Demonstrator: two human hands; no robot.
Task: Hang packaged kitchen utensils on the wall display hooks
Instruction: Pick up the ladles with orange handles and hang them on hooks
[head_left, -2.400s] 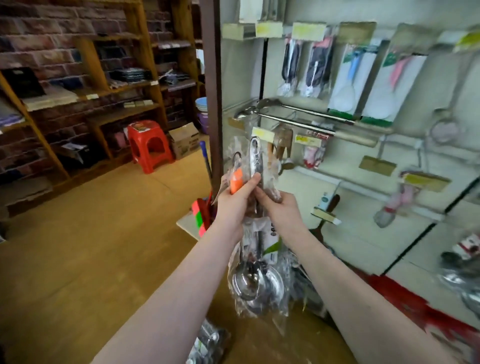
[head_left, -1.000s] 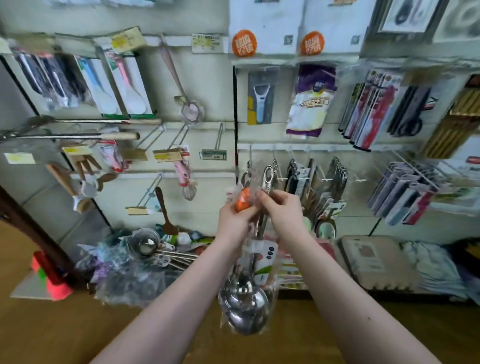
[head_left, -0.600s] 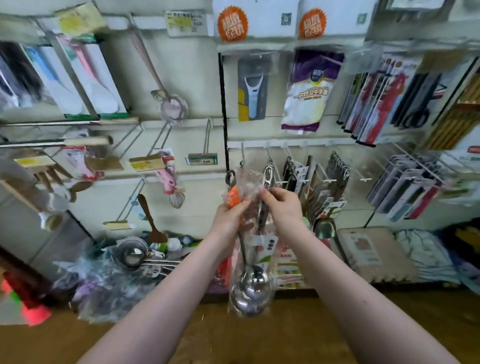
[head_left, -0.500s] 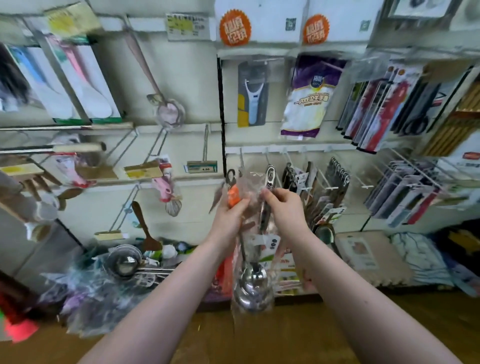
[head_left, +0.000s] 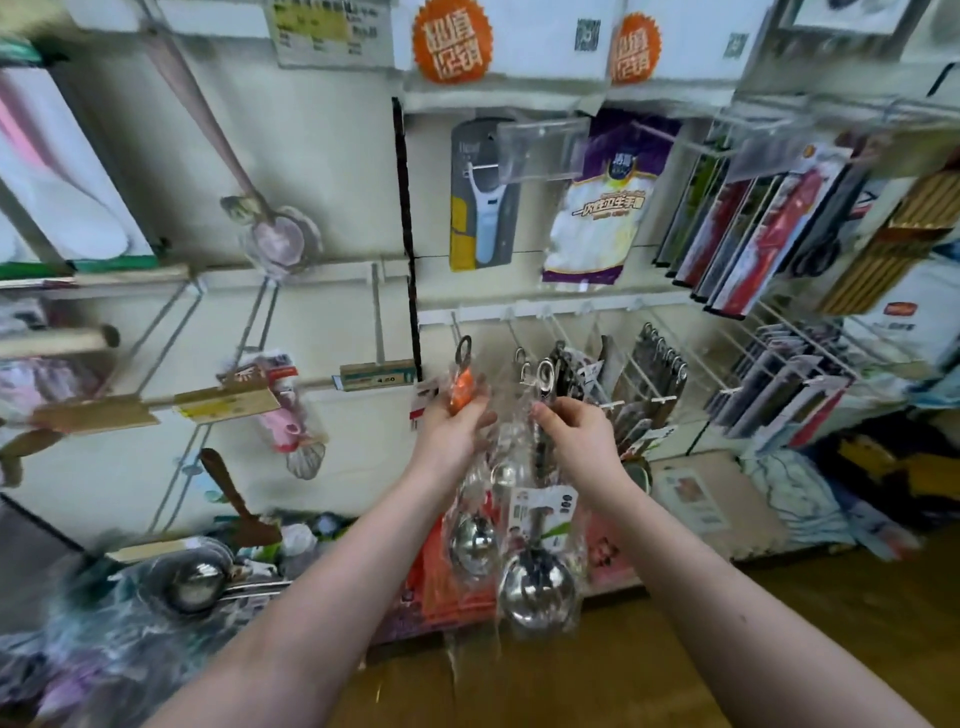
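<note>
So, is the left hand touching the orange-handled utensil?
Touching. Head view: the left hand grips the orange-handled utensil, fingertips overlapping the orange part.

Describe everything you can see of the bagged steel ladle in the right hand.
The steel ladle is shiny metal, bagged in clear crinkled plastic, with a printed card across its lower handle. It hangs upright, round bowl down, oval hanging hole on top, before the wall hooks. The right hand pinches its upper handle through the plastic. A bagged orange-handled utensil hangs just left of it.
</note>
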